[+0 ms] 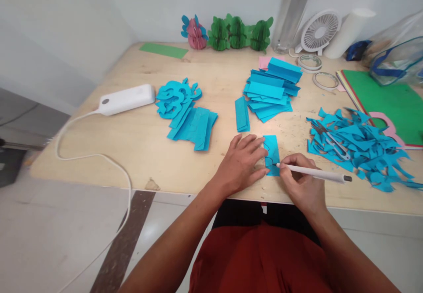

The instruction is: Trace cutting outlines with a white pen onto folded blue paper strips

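Blue paper point(272, 148), a small piece marked with dark curved lines, is lying on the wooden table point(132, 150), just right of and below the centre of the frame. The left hand point(243, 163) is resting flat with its fingers slightly spread, their tips touching the paper's left edge. The right hand point(304, 183) is pinching a white pen point(312, 171) between thumb and forefinger; the other fingers are curling under, partly hidden. The pen's tip is meeting the paper near its right edge, and its dark end is pointing to the right.

In the upper right of centre, folded strips point(266, 90) are lying in a loose pile. Left of centre, cut-out shapes point(173, 99) are overlapping more folded pieces point(194, 127). On the right side, scissors point(330, 139) are resting among blue scraps point(373, 143). At the top centre, green paper ornaments point(237, 33) are standing by the wall point(158, 2), and a white fan point(320, 32) is leaning back at upper right.
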`<state>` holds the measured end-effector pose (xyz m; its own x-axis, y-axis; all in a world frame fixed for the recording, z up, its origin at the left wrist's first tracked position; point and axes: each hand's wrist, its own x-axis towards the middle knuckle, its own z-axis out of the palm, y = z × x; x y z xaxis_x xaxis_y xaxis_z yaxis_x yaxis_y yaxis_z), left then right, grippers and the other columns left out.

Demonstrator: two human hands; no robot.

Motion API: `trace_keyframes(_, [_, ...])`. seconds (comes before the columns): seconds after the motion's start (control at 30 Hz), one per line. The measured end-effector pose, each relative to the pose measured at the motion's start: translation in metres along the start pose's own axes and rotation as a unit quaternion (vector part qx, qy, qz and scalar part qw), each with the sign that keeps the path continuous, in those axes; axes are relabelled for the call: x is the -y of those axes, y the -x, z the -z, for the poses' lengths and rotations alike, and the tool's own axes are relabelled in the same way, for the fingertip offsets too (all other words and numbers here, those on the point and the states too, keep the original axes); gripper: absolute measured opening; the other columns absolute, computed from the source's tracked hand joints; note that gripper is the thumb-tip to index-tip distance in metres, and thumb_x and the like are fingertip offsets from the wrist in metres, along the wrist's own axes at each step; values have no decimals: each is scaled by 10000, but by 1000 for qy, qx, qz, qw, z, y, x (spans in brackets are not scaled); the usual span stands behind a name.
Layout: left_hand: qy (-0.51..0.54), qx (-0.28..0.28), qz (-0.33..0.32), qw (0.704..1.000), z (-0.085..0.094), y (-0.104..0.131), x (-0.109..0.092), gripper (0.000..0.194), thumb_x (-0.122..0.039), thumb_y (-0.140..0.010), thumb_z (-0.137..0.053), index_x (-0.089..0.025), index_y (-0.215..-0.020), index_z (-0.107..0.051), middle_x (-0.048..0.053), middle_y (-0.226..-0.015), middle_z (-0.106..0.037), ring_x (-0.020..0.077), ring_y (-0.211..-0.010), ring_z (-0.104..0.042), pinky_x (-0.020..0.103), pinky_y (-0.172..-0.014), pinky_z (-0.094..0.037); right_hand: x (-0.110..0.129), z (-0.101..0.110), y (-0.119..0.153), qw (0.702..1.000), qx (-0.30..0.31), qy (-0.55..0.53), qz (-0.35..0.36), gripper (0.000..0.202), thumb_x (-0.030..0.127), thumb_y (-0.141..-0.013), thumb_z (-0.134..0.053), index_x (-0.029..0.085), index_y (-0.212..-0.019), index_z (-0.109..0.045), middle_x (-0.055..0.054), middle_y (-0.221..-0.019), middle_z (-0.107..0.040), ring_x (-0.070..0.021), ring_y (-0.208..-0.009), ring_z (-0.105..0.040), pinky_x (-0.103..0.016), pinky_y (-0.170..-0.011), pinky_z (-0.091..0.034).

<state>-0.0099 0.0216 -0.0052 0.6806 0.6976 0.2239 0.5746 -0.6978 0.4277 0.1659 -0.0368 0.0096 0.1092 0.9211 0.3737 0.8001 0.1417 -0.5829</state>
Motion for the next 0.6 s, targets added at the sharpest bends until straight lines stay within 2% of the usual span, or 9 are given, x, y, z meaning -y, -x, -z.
trace_keyframes(0.6, [1, 4, 3, 1000, 0, 0, 0, 264, -389, -875, -609, -222, -1079, -610, 75, -1436, -503, 277, -1344, -390, 497, -1140, -237, 2, -1, -1, 999, 29, -20, -4, 149, 277, -813, -516, 225, -682, -562, -3, -657, -662, -190, -659, -611, -368, -724, -468])
